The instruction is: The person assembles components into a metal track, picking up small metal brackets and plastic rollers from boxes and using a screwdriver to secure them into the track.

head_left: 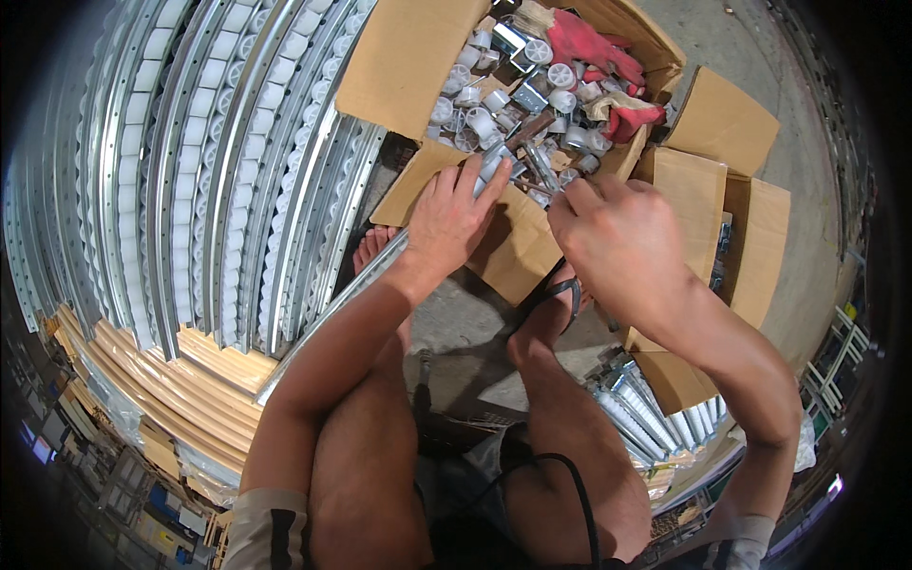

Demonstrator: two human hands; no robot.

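The long, thin galvanised metal rail (353, 283) crosses the person's lap, its long axis running from 7 o'clock near the left knee to 1 o'clock at the open brown cardboard box (408, 57). The left hand (446, 223) lies on the rail's far end, fingers extended toward 1 o'clock over the box's lower flap; its grip appears loosely wrapped on the rail, though the underside is hidden. The right hand (617, 237) sits just beside it at 3 o'clock, grip pinched narrow on a small silver metal part (560, 185), fingertips pointing to 10 o'clock. Both hands are about equally near the rail tip. Beyond, the box holds small white plastic rollers with metal brackets (494, 104) and red work gloves (594, 52).
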